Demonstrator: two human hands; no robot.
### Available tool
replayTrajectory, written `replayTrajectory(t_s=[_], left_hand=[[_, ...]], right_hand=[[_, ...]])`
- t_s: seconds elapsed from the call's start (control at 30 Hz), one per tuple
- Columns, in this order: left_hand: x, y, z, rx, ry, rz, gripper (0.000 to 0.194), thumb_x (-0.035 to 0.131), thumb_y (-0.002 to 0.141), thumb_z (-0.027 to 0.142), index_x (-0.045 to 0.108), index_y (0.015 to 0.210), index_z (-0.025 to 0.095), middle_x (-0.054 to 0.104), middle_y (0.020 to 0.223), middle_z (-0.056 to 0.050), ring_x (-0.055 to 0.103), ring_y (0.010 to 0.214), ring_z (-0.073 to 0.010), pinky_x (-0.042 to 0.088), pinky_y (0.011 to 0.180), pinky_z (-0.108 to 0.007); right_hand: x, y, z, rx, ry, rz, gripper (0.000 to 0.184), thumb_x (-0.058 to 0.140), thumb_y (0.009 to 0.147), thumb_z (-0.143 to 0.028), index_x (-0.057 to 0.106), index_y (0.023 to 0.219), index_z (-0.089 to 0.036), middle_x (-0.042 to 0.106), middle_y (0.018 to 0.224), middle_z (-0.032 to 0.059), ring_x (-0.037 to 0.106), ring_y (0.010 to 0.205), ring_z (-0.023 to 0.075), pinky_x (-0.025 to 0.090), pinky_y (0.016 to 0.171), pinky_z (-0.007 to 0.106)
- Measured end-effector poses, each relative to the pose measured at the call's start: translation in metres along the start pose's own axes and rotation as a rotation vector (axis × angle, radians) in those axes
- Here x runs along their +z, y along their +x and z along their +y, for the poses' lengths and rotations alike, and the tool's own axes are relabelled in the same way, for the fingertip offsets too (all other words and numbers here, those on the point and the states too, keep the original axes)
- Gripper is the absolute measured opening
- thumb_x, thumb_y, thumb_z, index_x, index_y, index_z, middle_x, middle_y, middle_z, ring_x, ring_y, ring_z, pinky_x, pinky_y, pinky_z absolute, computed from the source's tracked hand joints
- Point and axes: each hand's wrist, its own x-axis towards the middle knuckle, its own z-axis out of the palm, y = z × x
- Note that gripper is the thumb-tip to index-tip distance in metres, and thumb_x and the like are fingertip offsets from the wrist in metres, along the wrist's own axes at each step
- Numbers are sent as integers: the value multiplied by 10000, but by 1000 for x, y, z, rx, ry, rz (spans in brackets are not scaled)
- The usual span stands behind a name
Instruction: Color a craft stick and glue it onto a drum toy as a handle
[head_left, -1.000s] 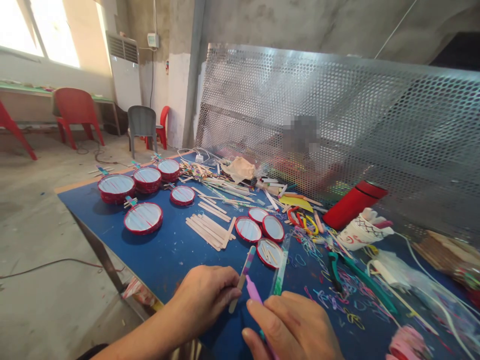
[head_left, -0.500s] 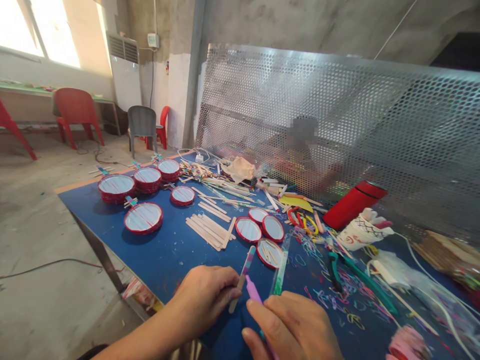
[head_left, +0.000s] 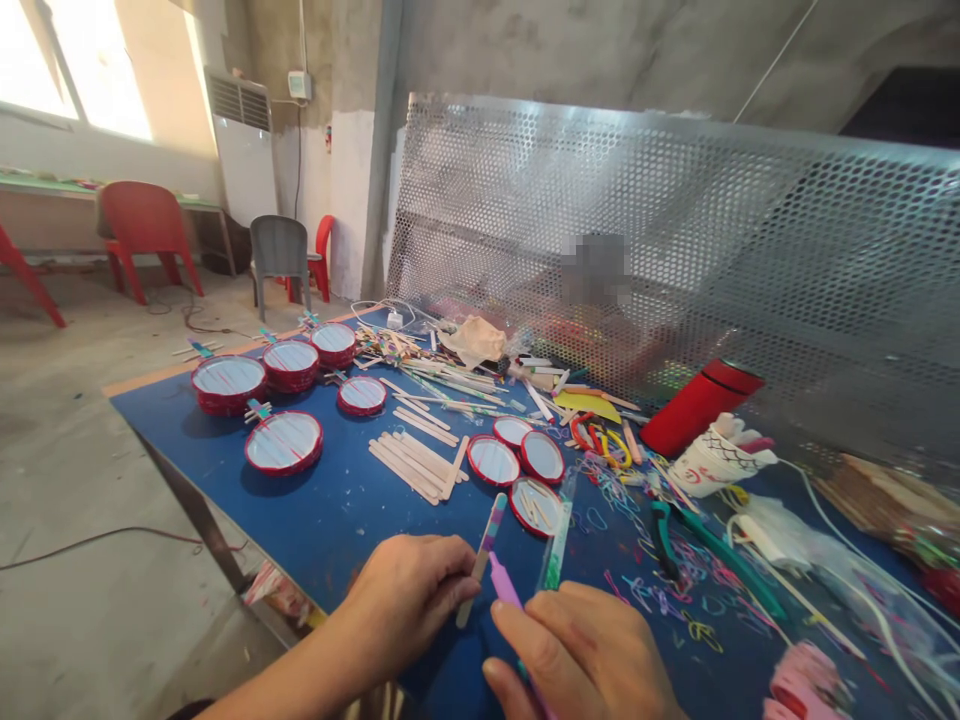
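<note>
My left hand (head_left: 420, 590) pinches a flat wooden craft stick (head_left: 482, 558) near its middle; the upper end is coloured teal and purple. In my right hand (head_left: 592, 650) is a purple marker (head_left: 506, 582), its tip against the coloured part of the stick. Just beyond lie several bare craft sticks (head_left: 409, 467) in a row. Beside them are round red-rimmed discs (head_left: 493, 461), one with small sticks (head_left: 535, 506) on it. A clear strip with green glitter (head_left: 556, 550) lies by my right hand.
Red-rimmed drum-like pieces (head_left: 283, 442) stand at the left of the blue table (head_left: 300, 530). To the right are green-handled pliers (head_left: 720, 560), loose rubber bands, a paper cup (head_left: 716, 460) and a red bottle (head_left: 697, 405). A perforated metal panel (head_left: 480, 200) runs along the back, with a person behind it.
The view has shifted slightly, so the table things appear a little further left. Both hands keep their holds on the stick and the marker, almost unmoved.
</note>
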Motion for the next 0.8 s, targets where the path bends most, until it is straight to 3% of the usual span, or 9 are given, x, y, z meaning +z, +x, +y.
replayTrajectory(t_s=[0.8], left_hand=[[3, 0, -4, 25, -25, 21, 158, 507, 923, 171, 620, 812, 171, 654, 739, 13, 585, 673, -124, 385, 619, -184]], right_hand=[[1, -2, 5, -41, 68, -25, 128, 491, 910, -206, 591, 922, -127, 584, 568, 2, 519, 461, 110, 375, 464, 249]])
